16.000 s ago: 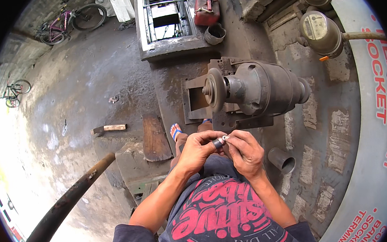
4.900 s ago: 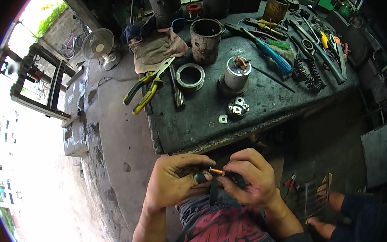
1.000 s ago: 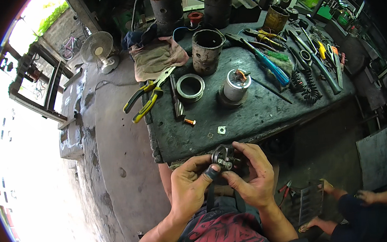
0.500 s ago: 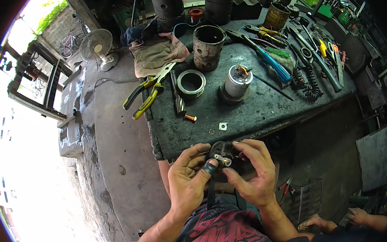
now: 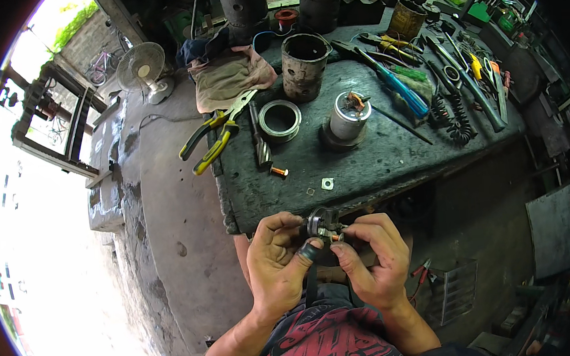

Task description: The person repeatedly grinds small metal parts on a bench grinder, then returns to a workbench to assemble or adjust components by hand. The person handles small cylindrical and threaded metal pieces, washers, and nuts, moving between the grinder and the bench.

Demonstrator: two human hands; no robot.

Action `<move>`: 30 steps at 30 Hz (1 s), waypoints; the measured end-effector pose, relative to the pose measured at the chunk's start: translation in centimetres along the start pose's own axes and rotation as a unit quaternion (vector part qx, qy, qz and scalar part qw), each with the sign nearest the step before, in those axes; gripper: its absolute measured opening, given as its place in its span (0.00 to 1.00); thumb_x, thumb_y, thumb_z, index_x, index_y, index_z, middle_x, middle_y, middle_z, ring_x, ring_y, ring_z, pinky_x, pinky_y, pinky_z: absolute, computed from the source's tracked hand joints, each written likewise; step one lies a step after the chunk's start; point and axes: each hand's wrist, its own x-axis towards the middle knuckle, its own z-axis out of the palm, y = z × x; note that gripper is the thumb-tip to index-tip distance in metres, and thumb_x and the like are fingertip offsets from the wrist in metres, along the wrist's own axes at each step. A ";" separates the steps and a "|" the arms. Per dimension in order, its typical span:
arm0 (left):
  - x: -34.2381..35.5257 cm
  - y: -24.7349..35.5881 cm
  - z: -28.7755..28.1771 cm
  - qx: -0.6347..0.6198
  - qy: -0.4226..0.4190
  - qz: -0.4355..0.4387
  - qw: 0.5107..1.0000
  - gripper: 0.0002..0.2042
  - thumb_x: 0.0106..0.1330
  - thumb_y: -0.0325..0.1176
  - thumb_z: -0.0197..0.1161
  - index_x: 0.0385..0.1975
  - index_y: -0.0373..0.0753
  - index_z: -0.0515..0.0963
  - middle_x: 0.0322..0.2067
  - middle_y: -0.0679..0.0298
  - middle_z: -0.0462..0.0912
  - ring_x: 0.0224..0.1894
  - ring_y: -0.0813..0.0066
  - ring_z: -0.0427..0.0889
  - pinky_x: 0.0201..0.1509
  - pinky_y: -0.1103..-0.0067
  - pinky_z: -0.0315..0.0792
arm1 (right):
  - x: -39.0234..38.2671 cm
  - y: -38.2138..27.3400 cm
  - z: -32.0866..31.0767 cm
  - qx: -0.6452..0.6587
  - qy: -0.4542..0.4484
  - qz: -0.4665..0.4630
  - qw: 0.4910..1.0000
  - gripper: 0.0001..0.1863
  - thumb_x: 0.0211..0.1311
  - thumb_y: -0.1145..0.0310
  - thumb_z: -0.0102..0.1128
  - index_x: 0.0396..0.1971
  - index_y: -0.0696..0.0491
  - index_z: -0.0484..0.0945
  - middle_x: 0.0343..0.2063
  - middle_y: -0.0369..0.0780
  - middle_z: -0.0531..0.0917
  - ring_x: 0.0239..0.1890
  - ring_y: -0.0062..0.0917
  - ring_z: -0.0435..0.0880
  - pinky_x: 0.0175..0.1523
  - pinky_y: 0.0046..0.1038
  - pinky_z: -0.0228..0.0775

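A small dark grey metal part [image 5: 322,225] with copper-coloured bits is seen. The left thumb [image 5: 307,251] is tipped in black. Yellow handles are borne by the pliers [image 5: 218,133], a blue one by the screwdriver [image 5: 402,92]. The counter [image 5: 377,160] is dark grey; the rag [image 5: 230,78] is tan; the shirt [image 5: 325,345] is printed in red.

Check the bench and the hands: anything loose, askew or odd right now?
Mostly ordinary clutter. The yellow-handled pliers overhang the workbench's left edge, handles out past the top. A small square plate and a copper-wound bobbin lie loose near the front edge. Both hands hold the small metal part.
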 end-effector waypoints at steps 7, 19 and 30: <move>-0.5 -0.7 0.7 0.072 0.032 0.067 0.995 0.20 0.65 0.14 0.66 0.52 0.32 0.66 0.45 0.58 0.77 0.47 0.78 0.80 0.52 0.82 0.77 | -0.3 0.1 0.2 0.007 0.010 0.015 1.000 0.14 0.55 0.80 0.72 0.43 0.62 0.83 0.38 0.45 0.83 0.35 0.29 0.84 0.42 0.25 0.76; -0.4 -1.0 0.6 0.076 0.029 0.101 0.992 0.19 0.64 0.12 0.65 0.51 0.31 0.66 0.45 0.57 0.77 0.48 0.76 0.81 0.54 0.80 0.77 | 0.0 0.8 0.2 0.056 -0.003 0.063 0.996 0.13 0.56 0.80 0.72 0.42 0.60 0.82 0.37 0.45 0.85 0.36 0.32 0.86 0.42 0.26 0.77; 0.0 -0.8 0.6 0.065 0.041 0.058 0.995 0.19 0.65 0.14 0.66 0.50 0.32 0.66 0.44 0.58 0.78 0.47 0.77 0.81 0.54 0.80 0.77 | 0.6 0.9 0.2 0.043 -0.010 -0.019 0.999 0.13 0.54 0.82 0.72 0.41 0.60 0.82 0.40 0.45 0.84 0.38 0.26 0.84 0.42 0.25 0.77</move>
